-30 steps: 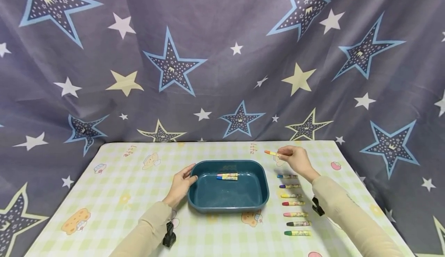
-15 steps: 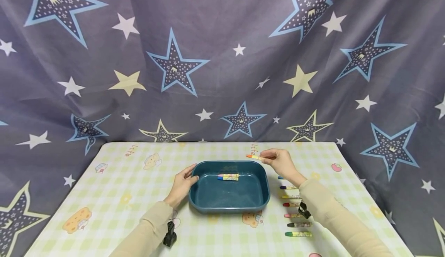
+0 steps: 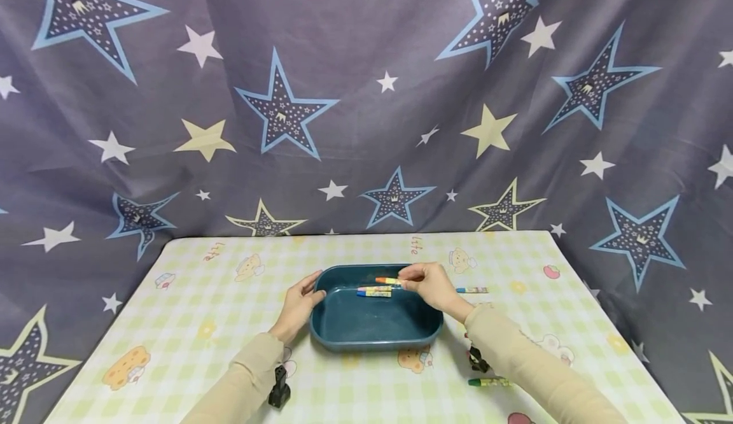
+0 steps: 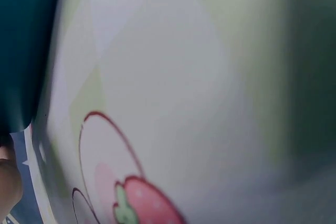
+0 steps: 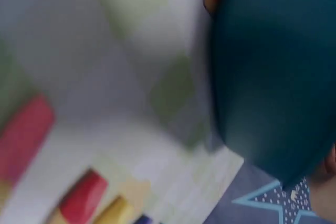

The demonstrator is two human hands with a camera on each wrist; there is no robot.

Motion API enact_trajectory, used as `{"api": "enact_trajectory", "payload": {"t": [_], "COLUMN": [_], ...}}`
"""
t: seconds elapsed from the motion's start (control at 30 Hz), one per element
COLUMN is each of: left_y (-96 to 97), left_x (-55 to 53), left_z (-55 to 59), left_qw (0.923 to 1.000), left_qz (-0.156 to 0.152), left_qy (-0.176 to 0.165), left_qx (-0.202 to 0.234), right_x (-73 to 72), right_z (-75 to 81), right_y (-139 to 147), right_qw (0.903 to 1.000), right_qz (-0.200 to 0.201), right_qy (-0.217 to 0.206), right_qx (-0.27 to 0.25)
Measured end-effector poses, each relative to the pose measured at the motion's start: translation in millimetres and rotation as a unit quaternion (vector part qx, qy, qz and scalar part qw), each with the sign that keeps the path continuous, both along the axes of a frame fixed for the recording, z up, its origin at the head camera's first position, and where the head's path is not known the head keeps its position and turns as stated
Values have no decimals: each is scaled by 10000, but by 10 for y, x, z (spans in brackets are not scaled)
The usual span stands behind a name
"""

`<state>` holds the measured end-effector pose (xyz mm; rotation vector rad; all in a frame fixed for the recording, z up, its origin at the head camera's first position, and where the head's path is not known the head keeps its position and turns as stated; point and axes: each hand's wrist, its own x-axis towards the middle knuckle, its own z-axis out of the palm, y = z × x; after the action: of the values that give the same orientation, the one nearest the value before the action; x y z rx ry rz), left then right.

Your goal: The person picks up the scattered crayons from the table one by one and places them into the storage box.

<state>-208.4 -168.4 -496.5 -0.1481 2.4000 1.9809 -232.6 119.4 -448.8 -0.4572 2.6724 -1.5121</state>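
A dark teal plastic basin (image 3: 375,346) stands mid-table in the head view. My left hand (image 3: 298,306) holds its left end, thumb over the rim and fingers along the outside. Over the basin's back right part, my right hand (image 3: 432,286) pinches an orange crayon (image 3: 388,281) by one end, its orange tip pointing left. Just below that tip, a pink crayon (image 3: 366,288) and a blue crayon (image 3: 374,294) lie side by side on the basin floor. Whether the orange crayon touches anything there, I cannot tell.
Right of the basin lie a light blue crayon (image 3: 472,290) and a green crayon (image 3: 487,382). My right sleeve covers others between them; the right wrist view shows a red crayon (image 5: 84,198) and a yellow crayon (image 5: 114,211). A star-patterned curtain (image 3: 343,93) hangs behind the table.
My right hand has carried the orange crayon leftward and down, from beyond the crayon row to inside the basin. The left hand has stayed on the basin's left end.
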Motion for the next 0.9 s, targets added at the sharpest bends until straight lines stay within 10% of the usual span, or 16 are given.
{"api": "enact_trajectory", "payload": {"t": [0.9], "left_y": [5], "left_x": [74], "left_z": [103], "left_qw": [9996], "left_qz": [-58], "left_qy": [-22], "left_qx": [271], "right_x": [-33], "right_z": [-309], "right_y": [-377], "right_qw": [9948], "right_qz": [382], "right_qy": [209], "right_qx": [921]}}
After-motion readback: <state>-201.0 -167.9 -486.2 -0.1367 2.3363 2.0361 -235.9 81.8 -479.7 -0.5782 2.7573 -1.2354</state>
